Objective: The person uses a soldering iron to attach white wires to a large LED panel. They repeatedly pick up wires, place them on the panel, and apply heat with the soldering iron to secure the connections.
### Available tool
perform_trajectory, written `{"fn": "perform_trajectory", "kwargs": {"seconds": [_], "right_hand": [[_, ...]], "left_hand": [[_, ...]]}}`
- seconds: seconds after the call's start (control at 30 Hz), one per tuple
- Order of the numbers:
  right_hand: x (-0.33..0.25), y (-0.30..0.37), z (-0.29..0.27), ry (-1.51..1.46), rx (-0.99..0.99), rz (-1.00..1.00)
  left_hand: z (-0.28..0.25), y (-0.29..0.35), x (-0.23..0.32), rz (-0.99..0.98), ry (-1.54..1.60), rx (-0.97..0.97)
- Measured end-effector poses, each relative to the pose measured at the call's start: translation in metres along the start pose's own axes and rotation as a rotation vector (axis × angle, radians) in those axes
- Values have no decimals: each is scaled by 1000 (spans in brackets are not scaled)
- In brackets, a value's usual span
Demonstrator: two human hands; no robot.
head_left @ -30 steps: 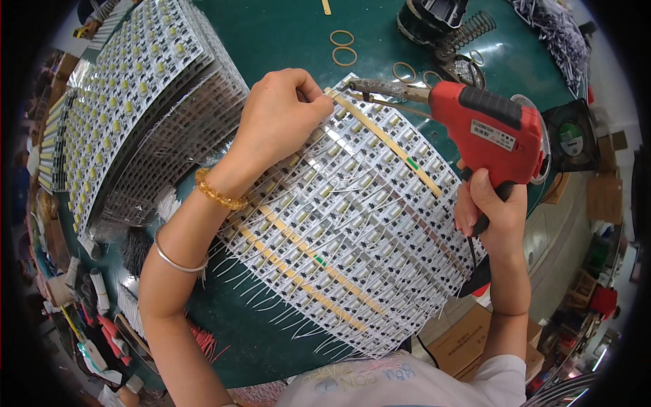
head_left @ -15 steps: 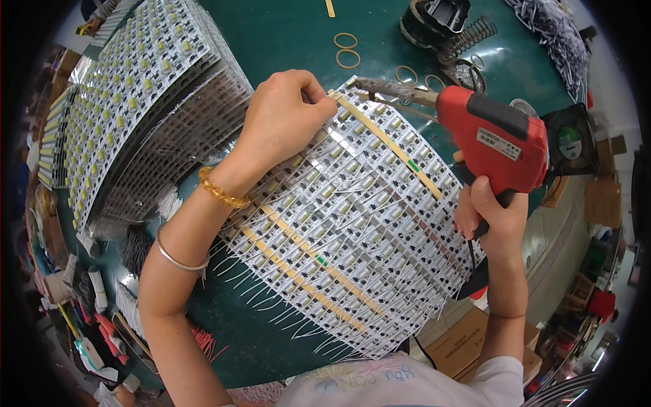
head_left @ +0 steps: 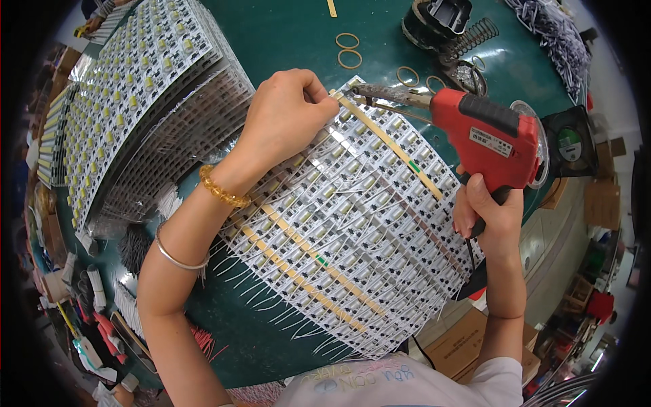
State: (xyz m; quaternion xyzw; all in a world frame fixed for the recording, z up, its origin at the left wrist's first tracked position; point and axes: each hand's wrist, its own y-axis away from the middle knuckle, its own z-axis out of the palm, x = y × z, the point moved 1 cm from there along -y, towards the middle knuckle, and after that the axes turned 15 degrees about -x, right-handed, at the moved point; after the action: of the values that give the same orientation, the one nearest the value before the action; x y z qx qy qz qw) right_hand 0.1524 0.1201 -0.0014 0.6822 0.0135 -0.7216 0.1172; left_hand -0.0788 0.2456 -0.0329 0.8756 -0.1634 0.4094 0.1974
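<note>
Left hand point(head_left: 291, 115) and right hand point(head_left: 494, 214) at a panel of small circuit boards point(head_left: 363, 220), which lies aslant on the green surface point(head_left: 288, 34) between the 2 forearms. The governing relation is at the panel's upper corner: the metal tip of the red soldering gun point(head_left: 468, 125) lies just to the right of the left fingertips, over the upper end of a yellow strip point(head_left: 390, 144). The gun's long axis runs from right to left, tip foremost, whereas the strip slopes from upper left to lower right. The left hand is the nearer of the 2 to this corner; the right hand stands well apart from it, beyond the panel's right edge. The left grip is closed, thumb against forefinger; whether a thin wire lies between them cannot be told. The right grip is wrapped around the gun's handle. Contact between tip and board cannot be made out. The closeness of the left fingertips leaves little room beside the tip, and loose white wires point(head_left: 274, 308) trail across and past the panel. Around it: a tall stack of similar panels point(head_left: 139, 102) left of the left hand, tan rubber bands point(head_left: 349, 49) beyond the corner, and a coiled spring point(head_left: 478, 35) with a black fan point(head_left: 569, 142) beyond the gun.
</note>
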Motion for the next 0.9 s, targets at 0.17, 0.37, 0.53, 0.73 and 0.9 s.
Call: {"fn": "perform_trajectory", "kwargs": {"seconds": [0.17,0.37,0.53,0.73,0.9], "right_hand": [[1,2,1,59,3,-3],[1,2,4,43,16,-25],[3,5,-1,5,3,-34],[0,2,4,-13,30,-32],[1,2,0,-1,2,-26]], "left_hand": [[0,0,0,3,-8,2],[1,0,0,2,-6,-3],[0,0,0,4,-11,4],[1,0,-1,4,-8,8],[1,0,0,12,-18,9]]}}
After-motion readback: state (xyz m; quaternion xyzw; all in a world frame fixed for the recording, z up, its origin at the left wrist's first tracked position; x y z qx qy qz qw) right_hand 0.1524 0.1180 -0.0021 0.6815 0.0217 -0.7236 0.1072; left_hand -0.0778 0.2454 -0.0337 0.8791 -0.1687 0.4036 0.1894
